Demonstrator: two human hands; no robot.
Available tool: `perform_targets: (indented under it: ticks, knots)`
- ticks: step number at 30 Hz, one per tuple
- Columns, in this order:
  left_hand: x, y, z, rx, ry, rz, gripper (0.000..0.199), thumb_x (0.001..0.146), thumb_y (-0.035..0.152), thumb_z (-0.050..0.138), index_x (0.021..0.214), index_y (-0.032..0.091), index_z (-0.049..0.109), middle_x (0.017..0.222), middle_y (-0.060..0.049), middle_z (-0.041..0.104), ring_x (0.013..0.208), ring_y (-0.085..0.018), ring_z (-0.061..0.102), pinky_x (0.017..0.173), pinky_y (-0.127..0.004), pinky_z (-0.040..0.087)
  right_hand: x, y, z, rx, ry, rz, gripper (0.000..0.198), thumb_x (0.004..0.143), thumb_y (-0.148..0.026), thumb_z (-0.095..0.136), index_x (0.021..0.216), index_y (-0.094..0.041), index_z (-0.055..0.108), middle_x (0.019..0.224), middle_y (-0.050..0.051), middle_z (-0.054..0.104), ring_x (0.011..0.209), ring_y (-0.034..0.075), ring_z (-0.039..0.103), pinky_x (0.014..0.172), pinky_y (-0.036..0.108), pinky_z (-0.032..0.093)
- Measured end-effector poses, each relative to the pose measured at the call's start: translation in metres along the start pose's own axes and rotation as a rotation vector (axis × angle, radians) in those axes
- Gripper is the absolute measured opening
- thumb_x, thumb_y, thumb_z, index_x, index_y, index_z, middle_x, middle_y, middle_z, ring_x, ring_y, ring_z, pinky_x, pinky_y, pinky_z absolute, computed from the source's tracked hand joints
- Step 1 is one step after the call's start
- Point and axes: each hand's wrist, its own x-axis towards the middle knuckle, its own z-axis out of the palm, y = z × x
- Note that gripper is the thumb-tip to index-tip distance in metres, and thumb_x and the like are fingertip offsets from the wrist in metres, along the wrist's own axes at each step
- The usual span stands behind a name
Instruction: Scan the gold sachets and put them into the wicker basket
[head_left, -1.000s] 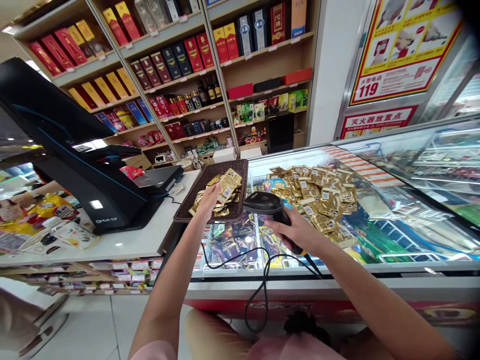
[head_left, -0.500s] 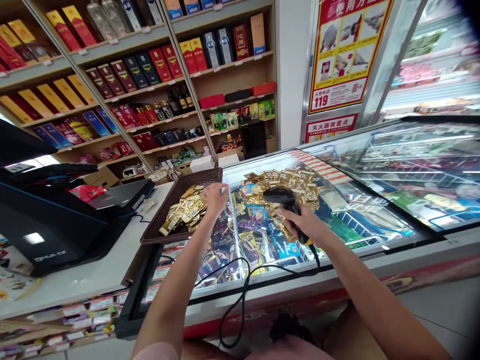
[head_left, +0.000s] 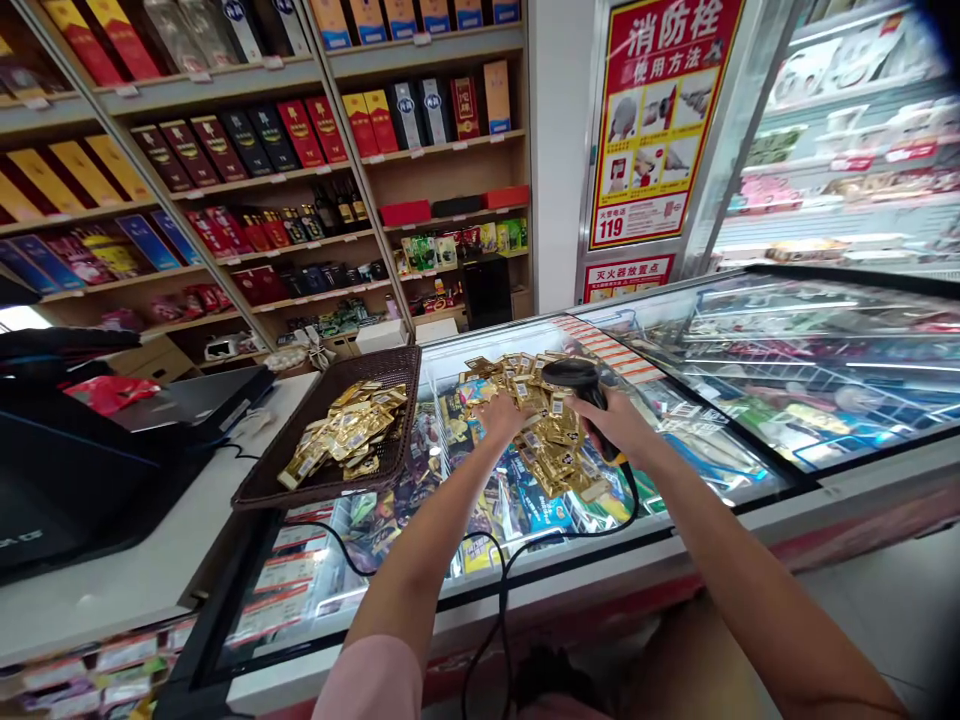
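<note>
My right hand is wrapped round the handle of a black barcode scanner, its head above a loose pile of small gold packets on the freezer's glass top. My left hand is at the left side of this pile, fingers stretched out and touching packets; the fingertips are partly lost among the gold. To the left, a dark brown woven basket holds more gold packets. The scanner's black cable runs across the glass toward the front edge.
The glass-topped freezer shows colourful packs beneath its lid. At left, a white counter carries a black checkout machine. Shelves with boxes stand behind, beside a red wall sign. More freezer glass extends right.
My left hand has moved right, from over the basket to the pile of gold packets on the glass. The scanner stays in my right hand. The view has shifted a little.
</note>
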Motion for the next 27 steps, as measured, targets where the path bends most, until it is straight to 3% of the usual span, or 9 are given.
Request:
perform_targets:
  ticks: [4, 7, 13, 20, 27]
  knots:
    - [0.003, -0.007, 0.002, -0.077, 0.016, -0.02, 0.027, 0.073, 0.043, 0.078, 0.081, 0.018, 0.069, 0.118, -0.015, 0.065, 0.117, -0.036, 0.058, 0.103, -0.051, 0.032, 0.005, -0.006, 0.014, -0.017, -0.012, -0.01, 0.037, 0.077, -0.053, 0.071, 0.081, -0.024, 0.048, 0.05, -0.007, 0.053, 0.032, 0.01, 0.046, 0.031, 0.021, 0.035]
    - [0.006, -0.022, -0.005, -0.174, 0.036, -0.019, 0.016, 0.078, 0.031, 0.074, 0.074, 0.017, 0.067, 0.11, -0.013, 0.068, 0.11, -0.031, 0.061, 0.094, -0.042, 0.041, 0.007, -0.009, 0.025, -0.072, -0.042, -0.044, 0.037, 0.076, -0.052, 0.072, 0.081, -0.023, 0.049, 0.049, -0.007, 0.053, 0.032, 0.01, 0.047, 0.032, 0.021, 0.036]
    - [0.009, -0.077, -0.055, -0.437, 0.149, 0.015, 0.007, 0.088, 0.022, 0.06, 0.091, 0.02, 0.066, 0.086, -0.005, 0.072, 0.073, -0.019, 0.064, 0.069, -0.029, 0.045, 0.009, -0.015, 0.047, -0.058, -0.104, -0.079, 0.038, 0.078, -0.054, 0.071, 0.084, -0.023, 0.05, 0.049, -0.007, 0.052, 0.032, 0.01, 0.045, 0.032, 0.023, 0.038]
    - [0.005, -0.144, -0.118, -0.673, 0.38, 0.009, 0.01, 0.086, 0.02, 0.058, 0.087, 0.018, 0.067, 0.091, -0.006, 0.071, 0.084, -0.017, 0.064, 0.073, -0.026, 0.045, 0.014, -0.025, 0.084, -0.072, -0.245, -0.093, 0.036, 0.081, -0.055, 0.069, 0.084, -0.023, 0.051, 0.049, -0.006, 0.052, 0.033, 0.011, 0.046, 0.034, 0.023, 0.038]
    - [-0.013, -0.171, -0.133, -0.737, 0.437, -0.033, 0.006, 0.081, 0.02, 0.063, 0.08, 0.018, 0.069, 0.081, -0.004, 0.07, 0.078, -0.017, 0.062, 0.072, -0.027, 0.045, 0.008, -0.04, 0.126, -0.021, -0.433, -0.115, 0.035, 0.084, -0.053, 0.065, 0.083, -0.023, 0.047, 0.053, -0.007, 0.051, 0.035, 0.01, 0.046, 0.037, 0.023, 0.038]
